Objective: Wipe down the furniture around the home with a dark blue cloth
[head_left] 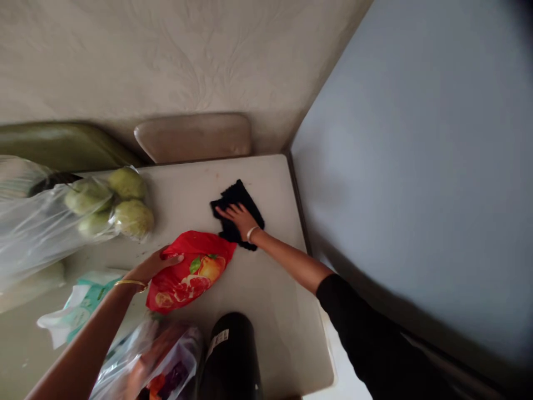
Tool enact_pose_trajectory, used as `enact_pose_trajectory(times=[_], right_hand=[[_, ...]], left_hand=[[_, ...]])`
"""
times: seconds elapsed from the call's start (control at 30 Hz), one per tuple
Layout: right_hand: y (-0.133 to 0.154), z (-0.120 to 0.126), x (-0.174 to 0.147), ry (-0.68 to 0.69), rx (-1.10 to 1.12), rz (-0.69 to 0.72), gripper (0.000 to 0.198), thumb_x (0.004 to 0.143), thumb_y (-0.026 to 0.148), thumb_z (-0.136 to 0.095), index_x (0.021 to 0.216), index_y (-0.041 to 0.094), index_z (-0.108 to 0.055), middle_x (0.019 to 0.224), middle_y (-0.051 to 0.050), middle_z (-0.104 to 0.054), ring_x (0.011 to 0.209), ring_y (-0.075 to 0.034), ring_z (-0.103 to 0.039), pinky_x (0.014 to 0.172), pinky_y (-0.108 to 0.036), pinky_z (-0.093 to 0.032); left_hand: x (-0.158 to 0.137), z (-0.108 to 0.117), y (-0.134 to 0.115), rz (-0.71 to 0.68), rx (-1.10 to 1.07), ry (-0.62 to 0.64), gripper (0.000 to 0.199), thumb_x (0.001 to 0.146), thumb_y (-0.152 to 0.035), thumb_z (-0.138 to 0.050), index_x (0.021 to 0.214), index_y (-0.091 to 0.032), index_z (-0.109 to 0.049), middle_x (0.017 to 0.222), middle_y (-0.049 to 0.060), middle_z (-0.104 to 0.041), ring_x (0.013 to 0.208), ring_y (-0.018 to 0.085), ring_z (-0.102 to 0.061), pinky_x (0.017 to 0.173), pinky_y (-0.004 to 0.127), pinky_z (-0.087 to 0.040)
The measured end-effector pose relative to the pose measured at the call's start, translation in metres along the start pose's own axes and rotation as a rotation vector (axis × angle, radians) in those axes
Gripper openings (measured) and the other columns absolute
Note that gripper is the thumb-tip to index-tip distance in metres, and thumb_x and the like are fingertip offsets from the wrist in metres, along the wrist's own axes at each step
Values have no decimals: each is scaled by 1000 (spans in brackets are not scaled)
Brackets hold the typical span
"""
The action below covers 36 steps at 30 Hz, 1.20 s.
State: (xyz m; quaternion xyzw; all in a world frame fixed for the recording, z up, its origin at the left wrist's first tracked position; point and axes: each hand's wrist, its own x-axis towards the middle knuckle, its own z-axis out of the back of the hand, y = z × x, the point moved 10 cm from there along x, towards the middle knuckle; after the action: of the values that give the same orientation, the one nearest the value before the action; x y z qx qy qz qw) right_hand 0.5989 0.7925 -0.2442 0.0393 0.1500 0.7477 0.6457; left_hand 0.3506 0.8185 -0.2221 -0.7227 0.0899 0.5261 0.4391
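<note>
My right hand (238, 220) lies flat with fingers spread on a black cloth (239, 194), pressing it against the pale tabletop (277, 289). A light bangle circles that wrist. To its left, my left hand (156, 265) grips the side of a red plastic bag (195, 266) printed with citrus fruit, thumb on top and the other fingers hidden beneath the bag. What the bag contains cannot be seen. The right edge of the bag meets the lower edge of the cloth.
Clear bags with green fruit (127, 214) stand at the left. A teal tissue pack (83, 311) lies below them. Nearer me are another clear bag (175, 355) and a black cylinder (231, 355). Chair backs (195, 136) line the far edge; a grey-blue panel (408, 166) rises on the right.
</note>
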Motion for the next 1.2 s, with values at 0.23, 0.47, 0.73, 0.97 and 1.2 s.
enact_pose_trajectory(times=[0.23,0.47,0.73,0.97,1.2], right_hand=[[-207,68,-79,-101,-156,-901,96,81,19,-66,163,3,-17,159,-26,-38,153,-37,-30,123,-51,-29],[-79,37,98,-105,-188,-526,111,74,18,-71,165,5,-8,160,-25,-38,154,-37,-29,127,-54,-22],[91,4,128,-84,28,112,72,93,19,-46,162,14,-27,152,-13,-52,150,-29,-35,127,-49,-20],[-130,64,20,-155,-187,-597,80,89,15,-45,164,8,-19,151,-22,-49,149,-38,-33,120,-60,-29],[-8,30,195,-106,-95,-119,77,91,17,-41,165,10,-18,159,-17,-42,154,-33,-29,126,-56,-20]], left_hand=[[-5,4,25,-11,-76,-8,76,61,-54,-92,120,-18,-58,98,13,-78,77,31,-77,67,42,-66],[-15,15,40,-100,-66,-79,79,56,-50,-93,120,-21,-57,100,6,-75,84,29,-76,71,40,-66],[-22,11,47,-103,-135,-105,81,65,-49,-89,131,-22,-51,101,5,-74,81,26,-76,70,38,-65],[-28,12,39,-217,-103,-75,84,57,-47,-91,126,-20,-51,114,10,-73,99,30,-73,79,36,-64],[-63,36,44,-289,-314,-143,93,52,-44,-93,133,-19,-55,124,13,-71,111,34,-71,84,35,-64]])
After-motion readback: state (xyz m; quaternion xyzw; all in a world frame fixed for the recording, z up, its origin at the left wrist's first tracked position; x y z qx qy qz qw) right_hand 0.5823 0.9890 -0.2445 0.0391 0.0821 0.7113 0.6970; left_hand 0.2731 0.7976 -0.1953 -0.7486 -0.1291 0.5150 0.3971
